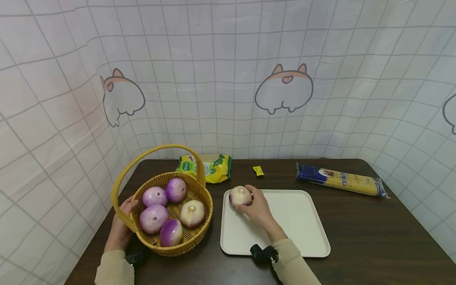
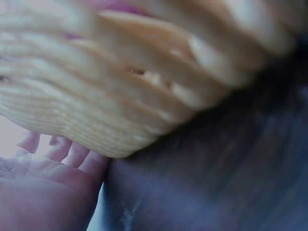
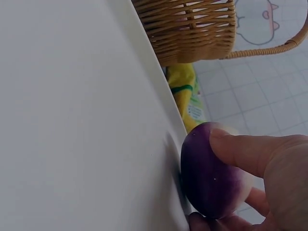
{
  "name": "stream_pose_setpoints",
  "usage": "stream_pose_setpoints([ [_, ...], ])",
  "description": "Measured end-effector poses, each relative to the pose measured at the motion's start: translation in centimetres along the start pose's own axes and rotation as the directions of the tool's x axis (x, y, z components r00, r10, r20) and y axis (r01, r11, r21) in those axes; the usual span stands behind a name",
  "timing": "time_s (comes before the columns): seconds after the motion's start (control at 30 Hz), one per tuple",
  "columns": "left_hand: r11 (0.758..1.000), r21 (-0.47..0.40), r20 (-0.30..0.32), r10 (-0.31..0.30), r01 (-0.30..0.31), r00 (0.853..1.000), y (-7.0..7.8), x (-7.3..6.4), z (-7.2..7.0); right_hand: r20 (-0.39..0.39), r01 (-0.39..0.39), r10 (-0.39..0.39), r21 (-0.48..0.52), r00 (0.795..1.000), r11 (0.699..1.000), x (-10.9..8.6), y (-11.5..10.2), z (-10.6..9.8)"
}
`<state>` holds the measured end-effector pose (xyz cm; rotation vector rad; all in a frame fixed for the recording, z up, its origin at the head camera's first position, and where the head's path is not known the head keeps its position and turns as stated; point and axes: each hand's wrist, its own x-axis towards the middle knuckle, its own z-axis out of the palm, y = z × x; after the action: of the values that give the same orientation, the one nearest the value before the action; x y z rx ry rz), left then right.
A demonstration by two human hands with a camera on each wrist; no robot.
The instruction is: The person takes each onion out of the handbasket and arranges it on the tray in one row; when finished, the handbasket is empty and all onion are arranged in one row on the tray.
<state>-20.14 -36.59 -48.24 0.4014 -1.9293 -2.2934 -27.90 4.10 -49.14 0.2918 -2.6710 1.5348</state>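
Note:
My right hand (image 1: 257,206) grips a purple-and-white onion (image 1: 240,196) at the far left corner of a white tray (image 1: 295,221). Thumb and fingers lie on opposite sides of that onion (image 3: 207,171) in the right wrist view, where it is close over the tray's surface. To the left stands a woven basket (image 1: 189,247) with a tall arched handle, holding several purple onions (image 1: 154,218) and a paler one (image 1: 192,213). On its left side, my left hand (image 1: 122,221) holds the rim; in the left wrist view its fingertips are hidden behind the wicker.
A yellow-green bag (image 1: 213,168) lies behind the basket, and a small yellow packet (image 1: 258,170) is beyond the tray. A long pack of spaghetti (image 1: 342,180) lies at the back right of the dark table (image 1: 370,233). A checked curtain (image 1: 228,99) hangs behind.

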Motion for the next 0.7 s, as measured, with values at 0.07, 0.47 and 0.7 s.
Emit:
stream_pose_setpoints([
  [0.07,1.000,-0.006,0.002,0.017,-0.017,1.000,-0.05,0.02,0.04,0.006,-0.010,0.010,0.006,1.000,1.000,0.05,0.00,0.02],
  [0.47,0.990,0.027,-0.142,0.139,-0.137,0.980,-0.32,0.01,0.18,0.018,-0.005,0.005,0.006,1.000,1.000,0.04,-0.08,-0.14],
  [0.7,0.989,0.016,-0.150,0.146,-0.145,0.978,-0.70,0.19,0.07,0.031,-0.007,0.008,-0.021,0.999,1.000,0.02,-0.38,-0.19],
])
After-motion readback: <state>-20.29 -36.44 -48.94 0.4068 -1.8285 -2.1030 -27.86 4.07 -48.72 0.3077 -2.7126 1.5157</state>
